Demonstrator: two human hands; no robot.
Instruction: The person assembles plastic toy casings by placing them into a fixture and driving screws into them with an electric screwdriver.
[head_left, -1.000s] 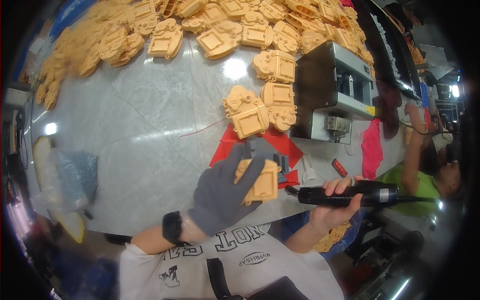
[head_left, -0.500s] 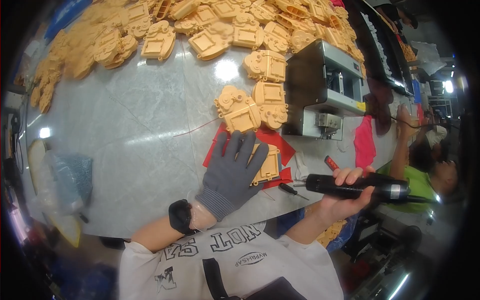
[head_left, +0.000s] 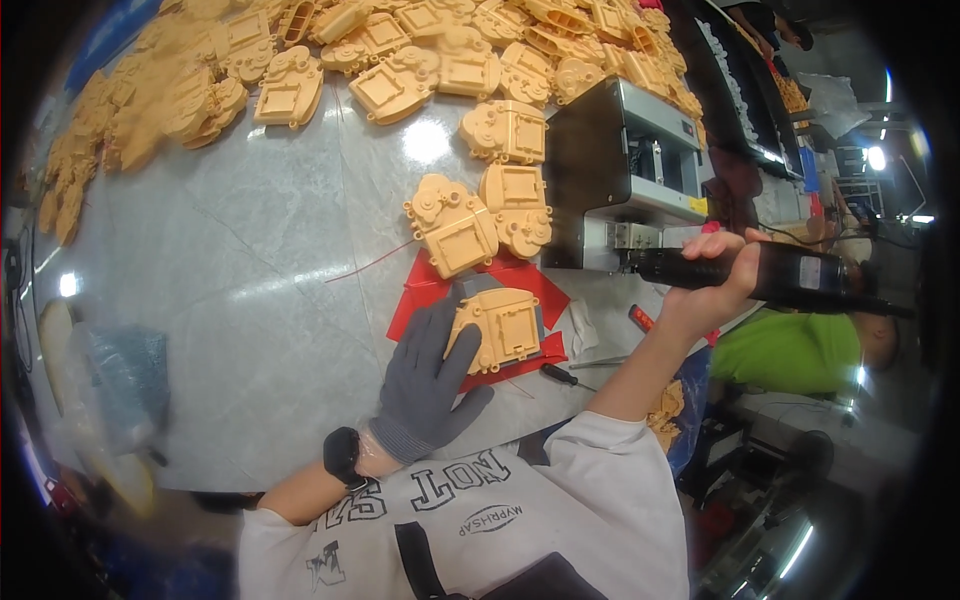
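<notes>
In the head view, my only one, I see the casing (head_left: 512,325) on a grey block (head_left: 467,289) over a red sheet (head_left: 418,288), close to the counter's (head_left: 260,340) near edge. My gloved left hand (head_left: 425,378) is open, fingers against the casing's left side; it is the nearer hand. My right hand (head_left: 713,295) is wrapped round a black tool (head_left: 790,274), raised toward the counter's right edge. From that hand the casing lies left and toward the near edge. Its long axis seems to run left to right, though my left hand covers one end. A screwdriver (head_left: 558,374) lies just right of it.
</notes>
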